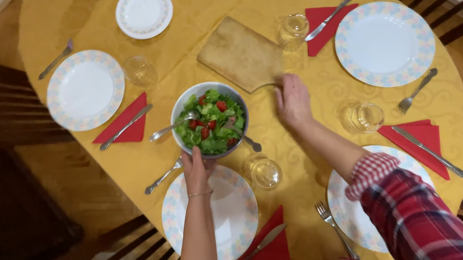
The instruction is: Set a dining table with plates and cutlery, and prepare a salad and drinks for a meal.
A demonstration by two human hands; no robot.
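My left hand [196, 169], with a thin bracelet on the wrist, grips the near rim of a grey bowl [178, 114] on the yellow tablecloth. The bowl holds green salad [210, 122] with red tomato pieces and two metal serving utensils [172, 127]. My right hand [293, 103], in a red plaid sleeve, lies palm down, its fingertips touching the near corner of a bare wooden cutting board [241, 54]. The board lies flat just beyond the bowl.
The oval table [263, 4] is set with several flower-rimmed white plates [85, 89], red napkins [126, 122] with knives, forks and drinking glasses [265, 173]. One glass [362, 117] stands right of my right forearm. Dark wooden chairs [124, 258] surround the table.
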